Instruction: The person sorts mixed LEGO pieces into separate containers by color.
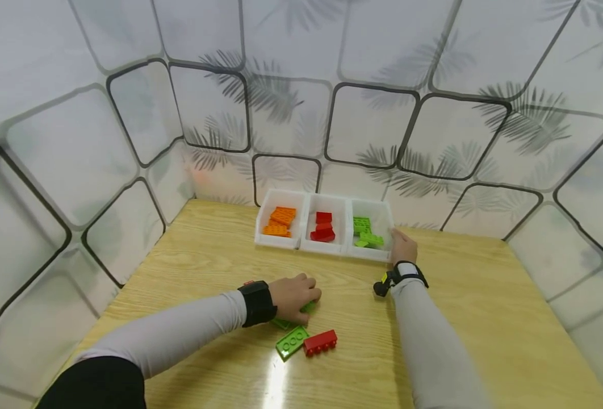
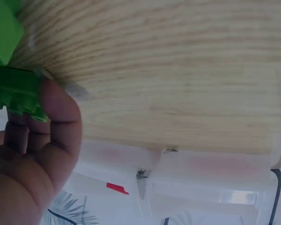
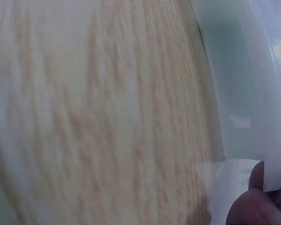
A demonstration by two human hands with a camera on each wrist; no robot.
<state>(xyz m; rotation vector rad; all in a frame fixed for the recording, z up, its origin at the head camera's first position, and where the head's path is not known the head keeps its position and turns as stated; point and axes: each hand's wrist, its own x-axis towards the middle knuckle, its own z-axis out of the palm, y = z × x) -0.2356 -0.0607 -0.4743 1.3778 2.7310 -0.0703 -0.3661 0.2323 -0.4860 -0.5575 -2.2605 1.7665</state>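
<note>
My left hand is low over the table, pinching a green toy brick, its studs visible in the left wrist view. Most of this brick is hidden by the hand in the head view. Close by lie a green four-stud brick and a red brick on its side. Another green piece shows beside the held one. At the back, my right hand grips the right end of a white three-part tray, fingers and thumb at its edge in the right wrist view.
Inside the tray, orange bricks lie in the left compartment, red bricks in the middle and green bricks in the right. Behind the wooden table hangs a patterned curtain, close to the tray.
</note>
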